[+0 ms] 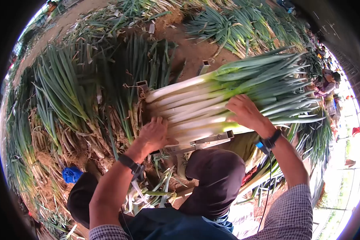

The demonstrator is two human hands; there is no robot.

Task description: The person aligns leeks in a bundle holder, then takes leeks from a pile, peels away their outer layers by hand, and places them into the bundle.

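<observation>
Several long leeks (pixel 196 98) lie side by side across a metal frame (pixel 214 140), white stems to the left and green leaves to the right. At their root ends rests my left hand (pixel 154 134), fingers bent against the lower stems; whether it grips one is unclear. My right hand (pixel 244 110) lies over the stems where white turns to green, its fingers curved and apart on top of them. Each wrist wears a dark band with a small device.
Piles of untrimmed leeks (pixel 64 88) stand on the left, and more leeks (pixel 236 28) lie at the top. A blue bundle (pixel 72 175) is at the lower left. Leaf scraps lie near my knees. Another person (pixel 329 86) is at the far right.
</observation>
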